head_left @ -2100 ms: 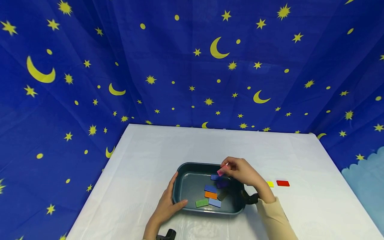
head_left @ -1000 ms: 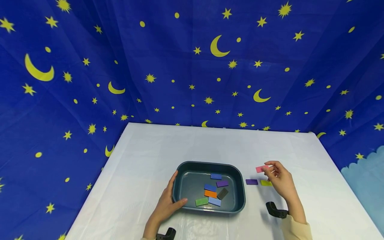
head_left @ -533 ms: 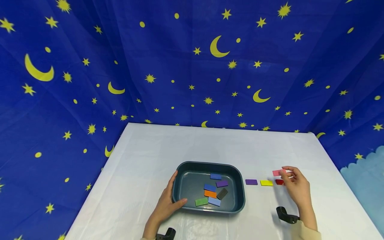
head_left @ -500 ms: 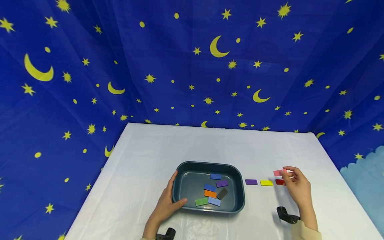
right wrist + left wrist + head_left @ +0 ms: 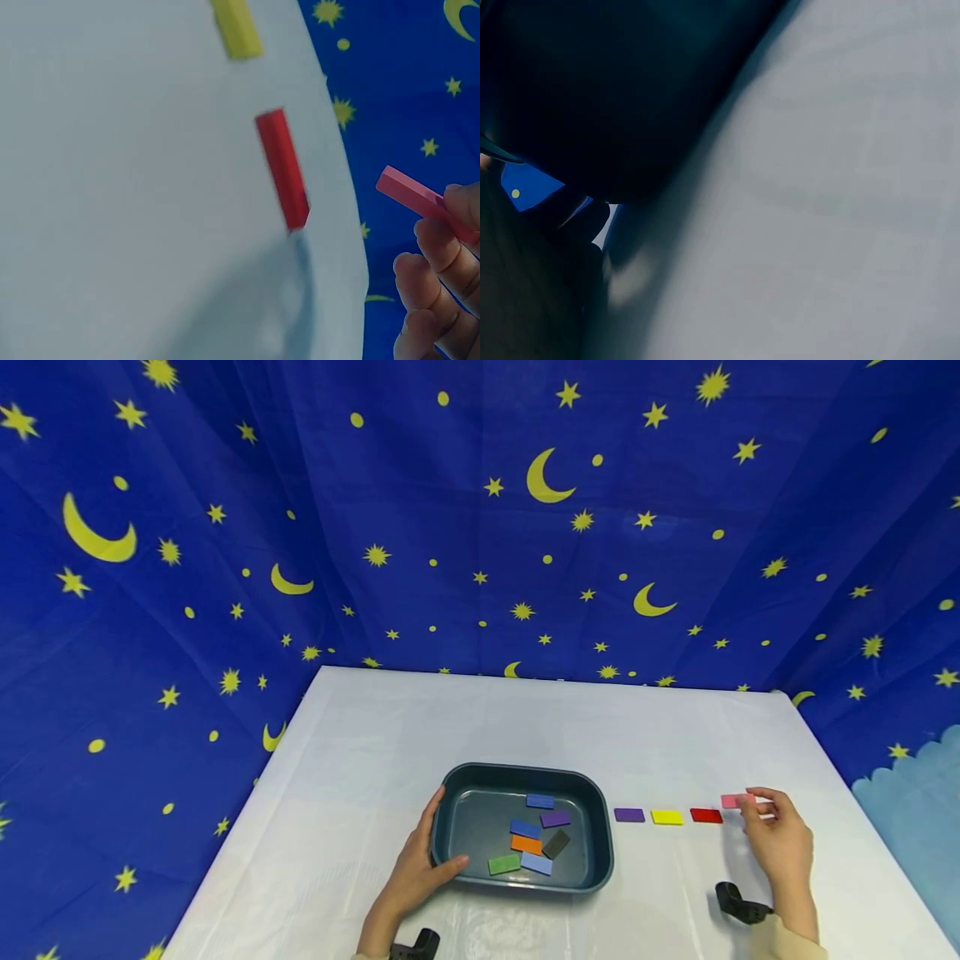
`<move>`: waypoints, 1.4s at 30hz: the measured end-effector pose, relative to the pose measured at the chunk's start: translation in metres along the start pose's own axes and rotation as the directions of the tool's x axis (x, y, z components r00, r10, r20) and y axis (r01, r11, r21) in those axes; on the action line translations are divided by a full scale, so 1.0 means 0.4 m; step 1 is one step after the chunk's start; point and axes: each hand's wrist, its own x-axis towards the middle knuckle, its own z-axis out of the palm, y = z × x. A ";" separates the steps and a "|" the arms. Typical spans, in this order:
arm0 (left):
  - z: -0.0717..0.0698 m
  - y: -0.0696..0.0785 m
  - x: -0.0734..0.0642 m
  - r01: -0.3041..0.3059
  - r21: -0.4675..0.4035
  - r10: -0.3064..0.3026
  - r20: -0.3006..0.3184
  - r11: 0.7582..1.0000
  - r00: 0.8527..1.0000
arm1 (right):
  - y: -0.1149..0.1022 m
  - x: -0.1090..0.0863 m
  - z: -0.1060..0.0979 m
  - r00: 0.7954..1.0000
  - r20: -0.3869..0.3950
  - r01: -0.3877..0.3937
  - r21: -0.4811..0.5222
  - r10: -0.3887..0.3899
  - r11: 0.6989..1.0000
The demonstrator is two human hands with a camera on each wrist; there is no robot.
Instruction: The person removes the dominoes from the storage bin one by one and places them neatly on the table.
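Observation:
My right hand [image 5: 780, 839] pinches a pink domino-like block [image 5: 737, 801] between thumb and fingers, above the table to the right of the red block [image 5: 706, 815]. In the right wrist view, the pink block [image 5: 409, 191] juts out from the fingertips, apart from the red block [image 5: 283, 169]. My left hand [image 5: 416, 864] holds the near left corner of a dark blue-grey tray [image 5: 450, 768], its thumb over the front rim and fingers along the left side. Inside lie several blocks, among them an orange block [image 5: 527, 844], a green block [image 5: 504, 864] and a dark block [image 5: 557, 844].
A purple block [image 5: 629, 815], a yellow block [image 5: 667, 817] and the red one lie in a spaced row right of the tray. The white table [image 5: 390, 718] ends at a blue curtain [image 5: 450, 527] with yellow stars and moons.
My right hand has carried the pink block out of the tray and rightward over the row, past the red block, which shows fully again. My left hand has stayed at the tray.

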 end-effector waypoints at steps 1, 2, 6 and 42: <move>0.000 0.000 0.000 0.004 0.003 -0.004 0.000 1.000 1.000 | -0.008 -0.005 -0.007 1.000 0.008 -0.030 -0.010 0.030 0.999; 0.001 0.000 0.000 0.008 0.008 -0.008 -0.001 1.000 1.000 | -0.001 -0.006 -0.009 0.999 0.010 -0.043 -0.021 0.044 0.999; 0.000 0.017 -0.001 0.025 0.006 -0.025 -0.001 1.000 1.000 | 0.024 -0.008 -0.014 0.997 0.015 -0.078 -0.043 0.079 0.996; -0.022 0.107 -0.009 0.024 -0.032 -0.024 0.020 0.999 1.000 | 0.055 0.032 -0.013 0.944 0.285 -0.115 -0.185 0.165 0.976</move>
